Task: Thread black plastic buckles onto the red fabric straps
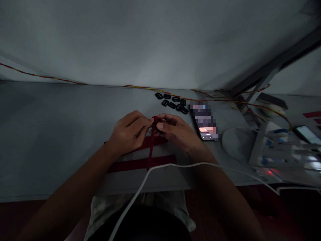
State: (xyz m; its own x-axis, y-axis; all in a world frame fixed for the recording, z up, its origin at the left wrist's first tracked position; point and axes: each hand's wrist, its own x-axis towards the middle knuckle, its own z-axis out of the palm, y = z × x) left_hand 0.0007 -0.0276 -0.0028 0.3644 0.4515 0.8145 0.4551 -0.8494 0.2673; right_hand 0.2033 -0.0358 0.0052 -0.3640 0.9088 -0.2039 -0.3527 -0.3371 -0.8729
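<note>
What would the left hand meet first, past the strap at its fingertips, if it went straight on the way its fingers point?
Most likely the right hand, which faces it just across the red strap, though depth is hard to judge in this dim picture.

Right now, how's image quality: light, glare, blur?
Head view: dim overall, dark piece in the right hand hard to make out; head view: phone beside that hand bright, screen pixelated; head view: far-right clutter blurred, red light glowing.
</note>
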